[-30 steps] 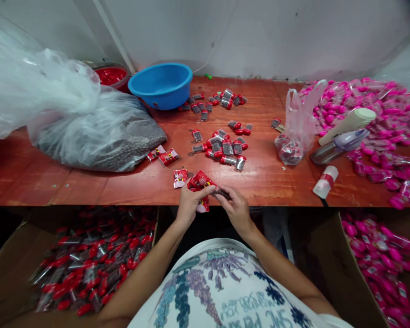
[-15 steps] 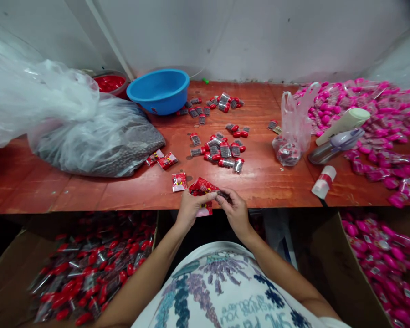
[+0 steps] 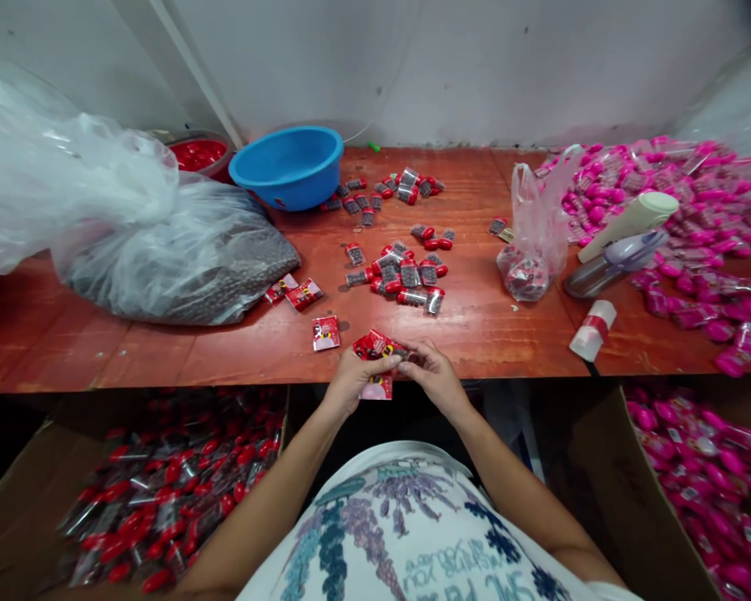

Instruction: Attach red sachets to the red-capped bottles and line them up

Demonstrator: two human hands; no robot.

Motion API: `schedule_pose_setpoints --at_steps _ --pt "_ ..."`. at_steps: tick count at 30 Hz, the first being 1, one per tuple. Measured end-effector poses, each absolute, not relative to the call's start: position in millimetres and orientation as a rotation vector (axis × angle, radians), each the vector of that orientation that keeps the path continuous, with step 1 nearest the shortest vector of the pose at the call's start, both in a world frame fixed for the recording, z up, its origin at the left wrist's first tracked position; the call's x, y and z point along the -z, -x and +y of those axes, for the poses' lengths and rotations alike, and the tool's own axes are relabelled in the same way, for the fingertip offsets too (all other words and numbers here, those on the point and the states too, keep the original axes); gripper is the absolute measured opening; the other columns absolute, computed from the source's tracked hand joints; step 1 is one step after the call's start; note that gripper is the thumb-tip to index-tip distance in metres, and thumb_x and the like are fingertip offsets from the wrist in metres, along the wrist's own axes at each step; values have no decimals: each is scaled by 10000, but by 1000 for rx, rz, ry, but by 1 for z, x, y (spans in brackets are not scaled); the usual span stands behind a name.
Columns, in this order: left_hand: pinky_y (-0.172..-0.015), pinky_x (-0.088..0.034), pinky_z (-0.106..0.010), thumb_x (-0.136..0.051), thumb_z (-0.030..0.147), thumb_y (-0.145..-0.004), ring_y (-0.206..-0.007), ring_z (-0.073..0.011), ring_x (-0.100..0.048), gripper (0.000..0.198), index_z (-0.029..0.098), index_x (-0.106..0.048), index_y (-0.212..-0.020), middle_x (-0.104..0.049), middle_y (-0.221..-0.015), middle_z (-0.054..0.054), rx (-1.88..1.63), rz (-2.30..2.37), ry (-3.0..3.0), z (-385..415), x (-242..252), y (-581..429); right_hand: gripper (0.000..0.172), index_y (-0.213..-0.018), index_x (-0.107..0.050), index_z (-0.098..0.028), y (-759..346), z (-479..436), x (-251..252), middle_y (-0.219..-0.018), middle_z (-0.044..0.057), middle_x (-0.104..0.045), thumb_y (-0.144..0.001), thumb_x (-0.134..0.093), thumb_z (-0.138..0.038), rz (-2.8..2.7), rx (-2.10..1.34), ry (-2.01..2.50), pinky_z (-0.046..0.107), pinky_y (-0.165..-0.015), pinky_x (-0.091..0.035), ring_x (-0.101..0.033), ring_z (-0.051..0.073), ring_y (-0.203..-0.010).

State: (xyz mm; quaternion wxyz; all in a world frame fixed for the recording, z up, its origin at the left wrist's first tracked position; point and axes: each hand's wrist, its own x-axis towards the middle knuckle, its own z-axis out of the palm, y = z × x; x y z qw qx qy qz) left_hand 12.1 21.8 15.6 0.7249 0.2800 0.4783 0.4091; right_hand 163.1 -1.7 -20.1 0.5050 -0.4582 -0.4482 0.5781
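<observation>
Red wooden table (image 3: pixel 506 334) runs along a grey wall in the head view. At its near edge, the left hand (image 3: pixel 349 381) clutches a bundle of red sachets (image 3: pixel 374 345), fingers curled tight. The right hand (image 3: pixel 436 374) pinches a small dark piece (image 3: pixel 412 357) against them. Red-capped vials (image 3: pixel 402 276) lie just beyond, and a blue basin (image 3: pixel 286 165) sits farther back.

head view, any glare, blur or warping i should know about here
Head view: wide-angle warp stretches the frame edges and smears the pink tubes at the right. There is soft glare on the clear plastic bag and the table. The held red packets look slightly soft, and the box of red-capped tubes sits in dim shadow.
</observation>
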Motion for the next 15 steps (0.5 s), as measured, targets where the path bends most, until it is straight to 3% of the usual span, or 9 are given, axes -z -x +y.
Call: schedule_pose_setpoints --at_steps 7,11,15 --pt "-722 -543 -308 -815 57 -540 -735 -219 -701 389 111 -699 -907 -740 -885 -118 -792 907 -514 26 -9 -18 413 -1053 -672 -211 -186 2 26 -783 0 -666 -677 -753 -363 -856 -1407 1219 330 -710 -548 -619 160 -696" --pt "-770 -552 -363 -765 12 -588 -858 -252 -705 567 162 -623 -1116 -725 -1005 -143 -823 905 -408 27 -6 -16 458 -1125 -642 -171 -238 9 41 -882 52 -675 -724 -695 -385 -874 -1014 1463 374 -771 -517 -625 196 -784" --pt "-792 -555 -417 -711 -6 -632 -882 -256 -700 534 173 -607 -1125 -724 -1003 -133 -882 937 -274 31 -3 -16 444 -1114 -678 -182 -262 7 40 -1072 116 -593 -722 -696 -390 -1124 -502 1751 439 -898 -455 -561 246 -963"
